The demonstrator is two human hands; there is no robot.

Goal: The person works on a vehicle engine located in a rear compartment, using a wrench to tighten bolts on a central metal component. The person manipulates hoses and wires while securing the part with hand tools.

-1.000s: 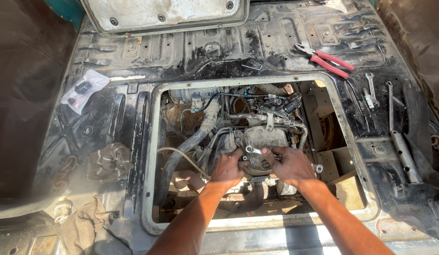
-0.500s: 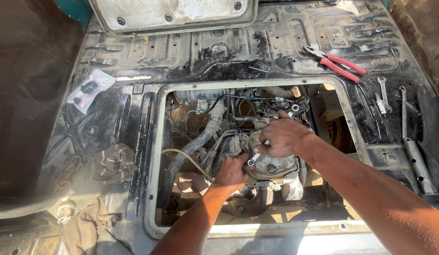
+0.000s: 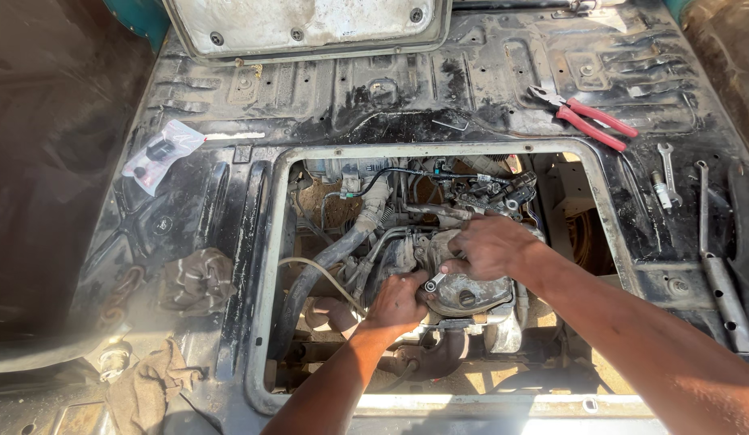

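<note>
Both hands work inside the rectangular floor opening (image 3: 266, 266): right hand (image 3: 491, 246) rests curled on the greasy rounded metal engine housing (image 3: 471, 294); left hand (image 3: 399, 300) grips a small shiny wrench (image 3: 432, 282) beside it.

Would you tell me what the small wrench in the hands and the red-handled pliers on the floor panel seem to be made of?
The small wrench, between the left hand and right hand, looks like bare bright steel: silvery and shiny. The pliers have dull grey metal jaws, likely steel, and smooth red grips, probably plastic or rubber coating.
</note>
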